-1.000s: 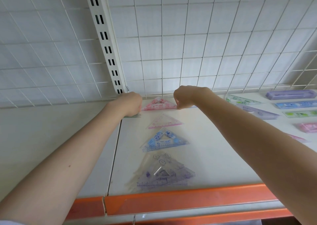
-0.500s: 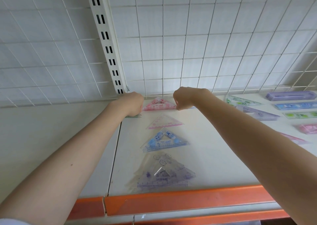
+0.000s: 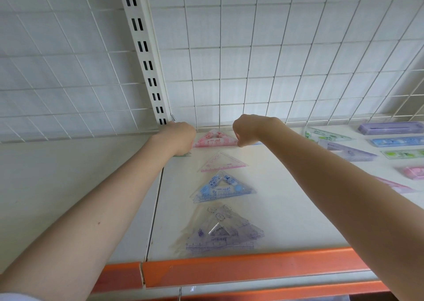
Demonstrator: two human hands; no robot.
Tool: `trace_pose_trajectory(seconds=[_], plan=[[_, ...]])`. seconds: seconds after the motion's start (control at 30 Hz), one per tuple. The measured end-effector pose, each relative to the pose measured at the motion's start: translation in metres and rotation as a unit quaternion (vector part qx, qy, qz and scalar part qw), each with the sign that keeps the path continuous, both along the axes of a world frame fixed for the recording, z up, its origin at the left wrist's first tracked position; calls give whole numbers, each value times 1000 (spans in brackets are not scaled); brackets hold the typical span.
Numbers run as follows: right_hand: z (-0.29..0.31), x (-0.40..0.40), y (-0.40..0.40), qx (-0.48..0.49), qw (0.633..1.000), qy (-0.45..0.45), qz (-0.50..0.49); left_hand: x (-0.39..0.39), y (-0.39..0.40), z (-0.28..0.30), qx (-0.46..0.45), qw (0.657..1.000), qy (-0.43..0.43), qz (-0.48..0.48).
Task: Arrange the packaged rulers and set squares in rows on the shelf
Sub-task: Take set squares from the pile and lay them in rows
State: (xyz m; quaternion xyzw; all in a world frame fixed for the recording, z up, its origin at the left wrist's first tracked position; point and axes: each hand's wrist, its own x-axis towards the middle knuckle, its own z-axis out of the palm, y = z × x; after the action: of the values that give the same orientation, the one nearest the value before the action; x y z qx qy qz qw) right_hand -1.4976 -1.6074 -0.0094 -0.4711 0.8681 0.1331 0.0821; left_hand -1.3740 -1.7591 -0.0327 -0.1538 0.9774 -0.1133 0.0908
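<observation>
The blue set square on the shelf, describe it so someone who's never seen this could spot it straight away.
On the white shelf, a column of triangular packs runs from the orange front edge back toward the wire grid. The blue set square is second from the front, the only blue triangle, between a purple one and a pale pink one.

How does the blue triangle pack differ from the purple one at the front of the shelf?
The blue set square pack is printed in bright blue; the purple set square pack is paler, with purple markings. The blue one looks smaller and lies farther back; the purple one sits by the orange shelf edge. Both lie flat, points toward the back, in clear wrapping.
</observation>
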Motion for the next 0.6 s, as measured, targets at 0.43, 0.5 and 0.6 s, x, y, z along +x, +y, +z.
trace_pose_trajectory(seconds=[0.43, 0.5, 0.6], plan=[[-2, 1, 0, -9, 1000, -19, -10, 5, 7, 6, 11, 1000, 6, 1], [0, 1, 1, -9, 999, -27, -16, 7, 9, 8, 15, 1000, 4, 4], [4, -1, 4, -21, 999, -35, -24, 11, 10, 12, 19, 1000, 12, 15]])
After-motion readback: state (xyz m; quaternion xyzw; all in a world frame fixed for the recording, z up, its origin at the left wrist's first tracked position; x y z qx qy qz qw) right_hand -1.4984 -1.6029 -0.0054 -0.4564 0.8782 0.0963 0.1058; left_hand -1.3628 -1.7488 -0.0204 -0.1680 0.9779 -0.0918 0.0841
